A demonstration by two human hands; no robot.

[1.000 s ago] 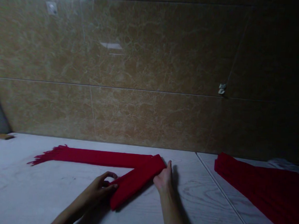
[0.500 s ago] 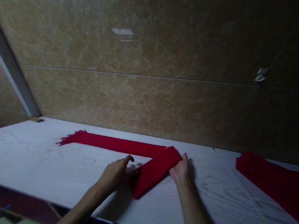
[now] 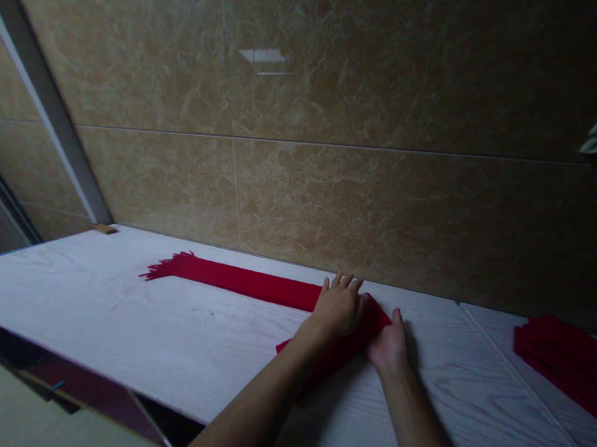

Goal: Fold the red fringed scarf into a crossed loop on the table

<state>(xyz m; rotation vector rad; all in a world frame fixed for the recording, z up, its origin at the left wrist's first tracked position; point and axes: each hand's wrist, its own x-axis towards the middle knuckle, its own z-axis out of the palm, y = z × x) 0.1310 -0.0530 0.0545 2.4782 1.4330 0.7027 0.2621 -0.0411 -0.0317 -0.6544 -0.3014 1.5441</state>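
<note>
A red fringed scarf (image 3: 255,282) lies lengthwise on the white wood-grain table, its tassels spread at the left end. At its right end the scarf doubles over, and the folded part slants down toward me beneath my left forearm. My left hand (image 3: 340,306) rests on top near the fold, fingers stretched out and slightly apart. My right hand (image 3: 389,345) grips the outer edge of the fold, thumb up and fingers partly hidden behind the cloth.
A second pile of red fringed cloth (image 3: 566,361) lies at the right, past a seam in the tabletop (image 3: 511,375). A tan marbled wall (image 3: 300,197) runs along the back edge. Open compartments show under the front edge. A small brown block (image 3: 105,229) sits at the far left corner.
My left hand has moved from the near end of the folded part up and right onto the fold. My right hand keeps its hold. The view has shifted, too.
</note>
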